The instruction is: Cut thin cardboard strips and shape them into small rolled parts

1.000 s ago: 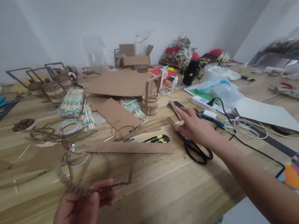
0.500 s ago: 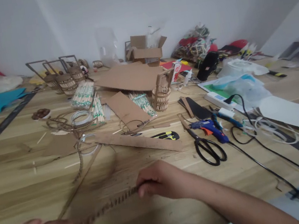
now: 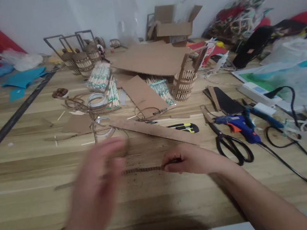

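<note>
My right hand [image 3: 186,159] pinches one end of a thin brown twisted cord [image 3: 142,169] just above the wooden table. The cord runs left from those fingertips, passes behind my left hand [image 3: 99,179], and its far end shows beyond. Motion blurs my left hand, but its fingers are stretched out and the thumb stands apart from them. Whether it touches the cord cannot be made out. Closest beyond the hands are a long cardboard strip [image 3: 156,131] and a yellow-and-black utility knife [image 3: 183,128].
Black-handled scissors [image 3: 234,148] and a blue glue gun [image 3: 239,127] with its cable lie at the right. A small slatted bucket [image 3: 185,85] stands mid-table near packs of wooden sticks [image 3: 100,77]. Several similar buckets [image 3: 84,65] and an open cardboard box [image 3: 174,29] are at the back.
My left hand has come up and right from the lower left corner and its fingers have spread. The cord now lies more level. The view has shifted.
</note>
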`<state>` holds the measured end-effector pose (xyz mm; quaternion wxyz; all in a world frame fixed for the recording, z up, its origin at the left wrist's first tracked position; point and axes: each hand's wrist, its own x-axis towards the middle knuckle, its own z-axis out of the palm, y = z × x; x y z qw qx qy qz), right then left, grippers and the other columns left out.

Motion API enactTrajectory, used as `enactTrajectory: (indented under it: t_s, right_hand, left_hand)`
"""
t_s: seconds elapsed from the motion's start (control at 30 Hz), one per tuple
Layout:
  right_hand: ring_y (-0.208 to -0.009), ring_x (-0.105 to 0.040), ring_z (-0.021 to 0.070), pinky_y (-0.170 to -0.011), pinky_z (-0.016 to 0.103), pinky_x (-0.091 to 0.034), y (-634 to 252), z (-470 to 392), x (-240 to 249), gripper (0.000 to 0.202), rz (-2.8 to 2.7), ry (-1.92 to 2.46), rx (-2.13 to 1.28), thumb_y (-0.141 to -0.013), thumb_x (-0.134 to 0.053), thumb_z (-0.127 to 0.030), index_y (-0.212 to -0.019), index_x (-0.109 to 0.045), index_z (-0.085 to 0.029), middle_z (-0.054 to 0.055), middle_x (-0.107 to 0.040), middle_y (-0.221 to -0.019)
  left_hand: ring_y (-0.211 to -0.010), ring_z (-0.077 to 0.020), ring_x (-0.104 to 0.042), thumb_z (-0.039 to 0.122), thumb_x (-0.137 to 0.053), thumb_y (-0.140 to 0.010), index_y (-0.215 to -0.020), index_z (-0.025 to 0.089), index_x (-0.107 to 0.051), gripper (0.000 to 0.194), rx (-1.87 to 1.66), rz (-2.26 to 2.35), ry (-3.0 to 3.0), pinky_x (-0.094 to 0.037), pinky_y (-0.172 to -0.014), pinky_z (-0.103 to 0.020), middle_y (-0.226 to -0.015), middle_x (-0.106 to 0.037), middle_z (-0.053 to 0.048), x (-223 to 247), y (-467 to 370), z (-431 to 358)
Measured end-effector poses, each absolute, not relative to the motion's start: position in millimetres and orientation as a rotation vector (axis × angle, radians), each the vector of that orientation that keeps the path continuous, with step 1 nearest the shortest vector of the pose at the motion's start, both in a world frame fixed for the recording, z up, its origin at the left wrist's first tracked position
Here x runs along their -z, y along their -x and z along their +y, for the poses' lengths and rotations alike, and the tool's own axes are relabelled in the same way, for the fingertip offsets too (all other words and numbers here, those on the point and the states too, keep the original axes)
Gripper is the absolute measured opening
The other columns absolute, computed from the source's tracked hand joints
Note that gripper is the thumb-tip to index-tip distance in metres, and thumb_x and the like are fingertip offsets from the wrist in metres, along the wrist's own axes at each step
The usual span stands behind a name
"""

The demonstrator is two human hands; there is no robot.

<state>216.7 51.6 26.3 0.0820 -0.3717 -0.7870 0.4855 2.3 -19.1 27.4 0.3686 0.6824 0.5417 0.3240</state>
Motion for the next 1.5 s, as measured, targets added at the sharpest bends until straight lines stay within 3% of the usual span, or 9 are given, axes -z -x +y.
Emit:
enactTrajectory:
  t_s: [0.17,0.33,0.57,0.77,0.93,1.3,1.5]
  right_hand:
    - [-0.058,-0.052,0.0107,-0.053,0.02,-0.036,-213.2,48.2,-16.9,0.008,-2.045,1.311,-1.202,-0.078,-0.063,-0.016,-0.071,-0.066,-0.017,-0.004,-0.061,-0.062]
    - [-0.058,-0.059,0.0122,-0.053,0.021,-0.043,-214.7,46.7,-11.6,0.019,-1.97,1.285,-1.149,-0.089,-0.051,-0.02,-0.077,-0.066,-0.018,-0.001,-0.065,-0.064]
    - [-0.065,-0.066,0.0139,-0.057,0.022,-0.048,-209.7,40.8,-7.9,0.019,-2.006,1.241,-0.869,-0.091,-0.052,-0.02,-0.092,-0.071,-0.02,0.002,-0.073,-0.077]
    - [-0.06,-0.063,0.0137,-0.053,0.022,-0.047,-205.2,33.4,0.0,0.016,-2.004,1.249,-0.47,-0.092,-0.056,-0.023,-0.08,-0.067,-0.02,0.001,-0.068,-0.067]
    - [-0.059,-0.064,0.0146,-0.052,0.022,-0.048,-200.7,27.9,2.2,0.018,-2.092,1.142,-0.248,-0.096,-0.05,-0.02,-0.084,-0.064,-0.018,0.003,-0.068,-0.067]
    - [-0.07,-0.07,0.0176,-0.063,0.027,-0.057,-196.3,24.0,5.4,0.019,-2.111,1.083,-0.255,-0.098,-0.046,-0.02,-0.103,-0.064,-0.018,0.006,-0.072,-0.079]
    - [-0.066,-0.067,0.0132,-0.058,0.021,-0.051,-202.7,30.3,-0.6,0.014,-1.946,1.168,-0.686,-0.092,-0.057,-0.021,-0.088,-0.07,-0.02,0.001,-0.071,-0.073]
  left_hand:
    - [-0.104,-0.0242,-0.066,0.022,-0.05,-0.095,-0.118,0.022,-0.064,0.026,-0.663,1.26,-1.91,-0.053,-0.089,-0.037,-0.115,-0.072,-0.007,-20.0,-33.0,13.6]
    - [-0.09,-0.0221,-0.07,0.014,-0.041,-0.096,-0.114,0.018,-0.065,0.031,-0.635,1.34,-1.956,-0.053,-0.08,-0.034,-0.102,-0.075,-0.006,-17.7,-41.9,25.3]
    - [-0.085,-0.0228,-0.071,0.013,-0.047,-0.093,-0.104,0.017,-0.068,0.024,-0.75,1.453,-2.076,-0.054,-0.076,-0.033,-0.098,-0.076,-0.007,-7.7,-36.7,25.4]
    - [-0.08,-0.0223,-0.071,0.013,-0.046,-0.095,-0.096,0.015,-0.066,0.02,-0.844,1.4,-2.15,-0.055,-0.072,-0.034,-0.09,-0.076,-0.007,-5.2,-35.7,18.2]
    - [-0.076,-0.0225,-0.07,0.015,-0.044,-0.097,-0.092,0.016,-0.063,0.02,-0.868,1.391,-2.184,-0.055,-0.068,-0.035,-0.084,-0.073,-0.006,-4.9,-34.2,14.7]
    - [-0.072,-0.0213,-0.068,0.017,-0.039,-0.099,-0.09,0.019,-0.061,0.024,-0.882,1.415,-2.189,-0.053,-0.064,-0.034,-0.081,-0.072,-0.004,0.7,-34.6,13.2]
    - [-0.075,-0.0205,-0.071,0.022,-0.038,-0.1,-0.096,0.019,-0.062,0.025,-0.927,1.391,-2.268,-0.056,-0.066,-0.033,-0.084,-0.074,-0.005,2.1,-31.4,14.1]
